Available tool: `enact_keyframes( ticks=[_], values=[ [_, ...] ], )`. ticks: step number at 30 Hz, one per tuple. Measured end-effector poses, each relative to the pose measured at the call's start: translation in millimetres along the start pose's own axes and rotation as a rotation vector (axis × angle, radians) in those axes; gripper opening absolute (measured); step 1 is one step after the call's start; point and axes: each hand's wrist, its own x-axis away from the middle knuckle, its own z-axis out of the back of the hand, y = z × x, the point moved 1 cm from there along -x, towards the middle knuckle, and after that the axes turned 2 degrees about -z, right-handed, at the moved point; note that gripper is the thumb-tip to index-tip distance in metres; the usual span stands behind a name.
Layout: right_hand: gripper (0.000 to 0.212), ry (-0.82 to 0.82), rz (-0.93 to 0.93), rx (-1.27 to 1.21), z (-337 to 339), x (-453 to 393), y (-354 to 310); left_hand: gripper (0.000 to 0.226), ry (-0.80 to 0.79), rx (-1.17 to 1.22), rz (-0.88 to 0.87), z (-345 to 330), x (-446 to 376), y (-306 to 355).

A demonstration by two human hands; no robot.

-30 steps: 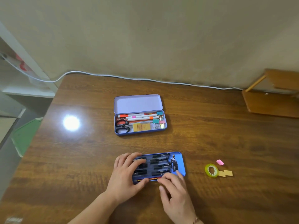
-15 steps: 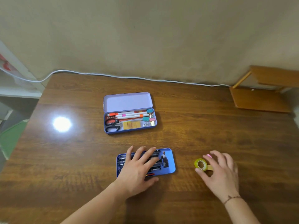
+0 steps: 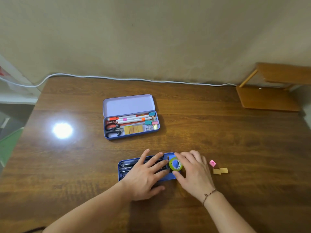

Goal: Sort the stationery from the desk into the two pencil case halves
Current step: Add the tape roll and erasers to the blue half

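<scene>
A blue pencil case half (image 3: 121, 176) holding several black pens lies near the desk's front edge. My left hand (image 3: 146, 174) rests flat on the pens with fingers spread. My right hand (image 3: 193, 172) pinches a yellow-green tape roll (image 3: 175, 164) between thumb and fingers, over the right end of that half. A purple open case (image 3: 129, 105) farther back holds scissors (image 3: 112, 130), markers, binder clips and tan erasers. A pink eraser (image 3: 212, 163) and two tan pieces (image 3: 220, 171) lie on the desk to the right of my right hand.
A white cable (image 3: 151, 80) runs along the desk's back edge by the wall. A small wooden stand (image 3: 269, 96) sits at the back right corner. A bright lamp reflection (image 3: 62, 130) shows on the left of the wooden desk.
My right hand picked up the tape roll from the desk on the right and carried it left over the blue case half. My left hand stayed on the pens.
</scene>
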Motion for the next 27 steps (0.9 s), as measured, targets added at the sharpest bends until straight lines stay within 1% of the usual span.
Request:
enact_keyframes(
  ticks=[3,6,8,12,17,20,22,24,26,27],
  values=[
    [0.056,-0.03,0.002,-0.017,-6,-7,-4,0.051,0.023,0.01,0.002,1,3,-2],
    [0.047,0.003,0.034,-0.008,-7,-7,-3,0.046,0.062,0.043,-0.001,1,7,-4],
    [0.045,0.022,0.041,-0.011,-7,-5,-1,0.044,0.085,0.065,0.005,2,9,-5],
    [0.037,0.035,0.08,0.009,-11,-6,-2,0.042,0.095,0.078,0.007,2,10,-7],
    [0.022,0.07,0.105,0.016,-16,-9,-9,0.047,0.075,0.094,0.013,1,11,-8],
    [0.028,0.056,0.088,-0.013,-21,-6,-8,0.053,0.05,0.089,0.029,1,11,-8],
    [0.036,0.094,0.05,-0.101,-19,1,0,0.055,0.036,0.085,0.032,2,11,-9],
    [0.033,0.235,-0.05,-0.175,-12,14,20,0.057,0.03,0.089,0.039,3,11,-9],
    [0.03,0.366,-0.244,-0.133,-2,36,48,0.061,0.029,0.089,0.065,3,12,-7],
    [0.029,0.369,-0.354,-0.074,1,46,61,0.063,0.029,0.087,0.086,3,13,-6]
  ],
)
